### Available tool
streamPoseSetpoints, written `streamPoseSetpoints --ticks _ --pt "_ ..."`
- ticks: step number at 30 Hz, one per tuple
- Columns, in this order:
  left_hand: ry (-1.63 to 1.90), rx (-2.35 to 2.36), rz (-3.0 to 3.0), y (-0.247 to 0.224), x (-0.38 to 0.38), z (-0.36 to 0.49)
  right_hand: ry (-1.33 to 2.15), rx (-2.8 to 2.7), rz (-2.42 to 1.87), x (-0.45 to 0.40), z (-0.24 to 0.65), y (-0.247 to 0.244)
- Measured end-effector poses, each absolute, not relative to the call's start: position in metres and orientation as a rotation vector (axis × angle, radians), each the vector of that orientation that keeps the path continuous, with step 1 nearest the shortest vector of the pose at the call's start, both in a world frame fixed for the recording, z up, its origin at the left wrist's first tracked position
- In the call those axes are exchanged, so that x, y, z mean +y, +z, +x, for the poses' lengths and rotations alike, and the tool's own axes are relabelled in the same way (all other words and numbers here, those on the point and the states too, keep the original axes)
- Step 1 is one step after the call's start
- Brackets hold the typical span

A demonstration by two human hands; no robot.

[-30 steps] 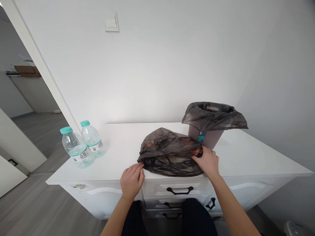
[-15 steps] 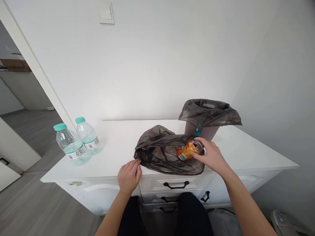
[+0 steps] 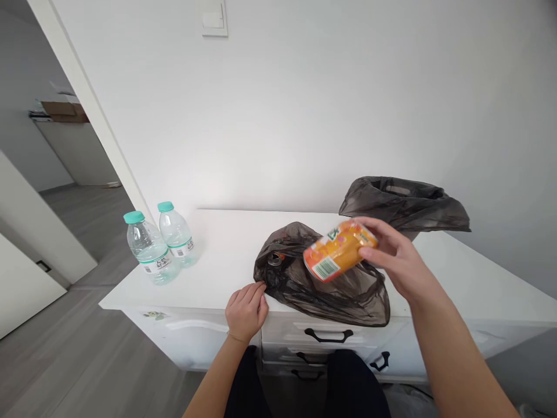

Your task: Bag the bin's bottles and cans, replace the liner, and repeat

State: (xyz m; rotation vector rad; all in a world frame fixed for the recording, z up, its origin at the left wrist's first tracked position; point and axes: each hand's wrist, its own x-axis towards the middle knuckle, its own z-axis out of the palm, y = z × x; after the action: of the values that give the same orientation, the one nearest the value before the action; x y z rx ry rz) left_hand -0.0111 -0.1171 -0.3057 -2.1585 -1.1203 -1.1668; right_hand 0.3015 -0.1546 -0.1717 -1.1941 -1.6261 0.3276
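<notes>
On the cabinet (image 3: 226,290), two bottles (image 3: 150,252) are standing at the left side, one just beside the other. The plastic bag (image 3: 322,290) lies in the middle, near the front edge, and the lined bin (image 3: 404,209) is behind it to the right, near the wall (image 3: 304,104).

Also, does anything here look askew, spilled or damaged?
Only mildly: the dark bag lies slumped, partly lapping over the cabinet's front edge. No spill shows; whether the orange can is dented is unclear.
</notes>
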Motion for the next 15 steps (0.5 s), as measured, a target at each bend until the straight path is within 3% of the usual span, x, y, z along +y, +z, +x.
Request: streamPoseSetpoints --ticks 5,10,15 --pt "-1.182 -1.104 -2.146 -0.304 -0.121 -0.012 0.526 -1.589 -0.903 -0.061 0.213 -0.156" --pt "-1.239 -1.067 -2.109 -0.297 -0.125 -0.014 0.577 -1.613 -0.889 0.051 0.076 -0.180" --pt "-1.309 -1.029 -2.077 -0.304 -0.126 -0.017 0.845 -1.665 -1.044 0.072 -0.014 -0.203"
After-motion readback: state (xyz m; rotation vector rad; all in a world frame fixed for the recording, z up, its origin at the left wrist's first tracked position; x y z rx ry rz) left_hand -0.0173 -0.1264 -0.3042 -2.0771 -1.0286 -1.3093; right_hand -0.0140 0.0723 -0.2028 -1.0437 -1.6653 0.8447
